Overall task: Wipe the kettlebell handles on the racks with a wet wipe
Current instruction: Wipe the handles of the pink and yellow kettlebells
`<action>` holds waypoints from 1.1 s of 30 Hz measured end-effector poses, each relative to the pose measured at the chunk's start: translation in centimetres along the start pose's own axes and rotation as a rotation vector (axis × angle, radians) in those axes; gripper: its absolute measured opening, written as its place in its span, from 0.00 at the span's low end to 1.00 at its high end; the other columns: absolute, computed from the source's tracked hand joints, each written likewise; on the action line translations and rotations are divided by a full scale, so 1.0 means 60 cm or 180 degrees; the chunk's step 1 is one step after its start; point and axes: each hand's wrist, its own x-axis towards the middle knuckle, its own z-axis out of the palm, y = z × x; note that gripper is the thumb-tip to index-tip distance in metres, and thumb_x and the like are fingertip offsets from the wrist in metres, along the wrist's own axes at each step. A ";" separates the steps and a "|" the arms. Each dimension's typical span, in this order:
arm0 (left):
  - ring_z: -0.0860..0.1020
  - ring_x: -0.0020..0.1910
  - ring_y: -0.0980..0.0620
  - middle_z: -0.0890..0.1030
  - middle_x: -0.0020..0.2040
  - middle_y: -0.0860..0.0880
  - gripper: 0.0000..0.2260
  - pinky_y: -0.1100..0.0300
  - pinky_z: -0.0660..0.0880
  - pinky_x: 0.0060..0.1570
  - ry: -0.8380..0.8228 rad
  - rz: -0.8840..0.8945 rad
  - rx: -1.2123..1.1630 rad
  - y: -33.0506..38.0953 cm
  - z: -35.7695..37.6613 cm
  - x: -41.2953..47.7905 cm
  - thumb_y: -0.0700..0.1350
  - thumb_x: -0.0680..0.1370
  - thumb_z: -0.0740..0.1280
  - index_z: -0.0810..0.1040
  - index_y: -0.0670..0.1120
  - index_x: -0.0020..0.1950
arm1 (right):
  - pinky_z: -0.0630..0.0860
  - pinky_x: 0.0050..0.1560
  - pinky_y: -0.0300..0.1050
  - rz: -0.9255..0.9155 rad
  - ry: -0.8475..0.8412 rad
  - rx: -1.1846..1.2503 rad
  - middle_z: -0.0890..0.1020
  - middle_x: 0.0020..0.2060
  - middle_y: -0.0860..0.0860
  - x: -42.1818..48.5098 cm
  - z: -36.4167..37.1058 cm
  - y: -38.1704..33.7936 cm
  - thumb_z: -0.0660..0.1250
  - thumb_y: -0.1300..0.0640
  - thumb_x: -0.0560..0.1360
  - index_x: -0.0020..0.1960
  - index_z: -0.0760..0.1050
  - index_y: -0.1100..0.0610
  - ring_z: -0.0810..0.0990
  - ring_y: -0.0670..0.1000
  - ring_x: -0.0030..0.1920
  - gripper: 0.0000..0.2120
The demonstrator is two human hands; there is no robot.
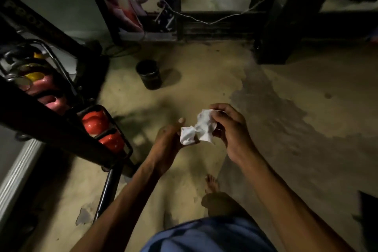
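Several kettlebells sit in the black rack (51,127) at my far left: a yellow kettlebell (33,75) highest, a pink kettlebell (51,100) below it and a red kettlebell (94,122) lowest. I cannot make out their handles in the dark. Right of the rack, a black bucket (149,73) stands on the concrete floor (204,80). Nearer me, the left hand (167,141) curls its fingers under the lower end of the crumpled white wet wipe (197,129), thumb raised. The right hand (231,129) pinches the wipe's upper end between thumb and bent fingers. The wipe is held well apart from the rack.
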 end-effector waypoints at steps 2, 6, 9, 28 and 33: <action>0.84 0.49 0.37 0.84 0.50 0.36 0.05 0.47 0.84 0.45 0.0240 0.0058 0.0174 0.033 0.010 0.055 0.47 0.74 0.76 0.86 0.46 0.44 | 0.81 0.40 0.47 -0.0132 -0.0367 -0.0385 0.86 0.48 0.56 0.074 0.016 -0.028 0.65 0.65 0.81 0.58 0.78 0.61 0.86 0.55 0.47 0.08; 0.83 0.42 0.47 0.84 0.44 0.45 0.14 0.49 0.84 0.41 0.0087 0.0301 0.0480 0.108 0.002 0.143 0.43 0.73 0.77 0.83 0.45 0.57 | 0.81 0.44 0.48 -0.0061 -0.0931 -0.0733 0.86 0.53 0.56 0.218 0.071 -0.076 0.70 0.61 0.79 0.60 0.78 0.56 0.86 0.55 0.51 0.10; 0.81 0.44 0.48 0.82 0.47 0.43 0.16 0.51 0.83 0.44 0.0104 0.0477 0.0761 0.149 -0.029 0.200 0.40 0.74 0.76 0.81 0.39 0.60 | 0.82 0.47 0.48 0.0034 -0.1330 -0.0805 0.87 0.54 0.57 0.308 0.131 -0.090 0.73 0.61 0.73 0.62 0.77 0.56 0.86 0.56 0.51 0.18; 0.84 0.45 0.45 0.84 0.47 0.42 0.08 0.42 0.81 0.52 0.1680 0.0804 -0.0846 0.383 -0.347 0.468 0.50 0.77 0.74 0.85 0.47 0.52 | 0.81 0.48 0.47 0.0051 -0.2437 -0.1305 0.85 0.49 0.57 0.702 0.598 -0.042 0.65 0.74 0.76 0.59 0.76 0.61 0.84 0.53 0.48 0.15; 0.82 0.44 0.46 0.84 0.47 0.40 0.05 0.51 0.82 0.46 0.2167 0.0991 -0.0812 0.410 -0.409 0.485 0.42 0.74 0.77 0.83 0.43 0.45 | 0.82 0.47 0.47 -0.0010 -0.3222 -0.1554 0.84 0.48 0.53 0.755 0.722 -0.012 0.66 0.67 0.74 0.56 0.79 0.51 0.84 0.49 0.46 0.16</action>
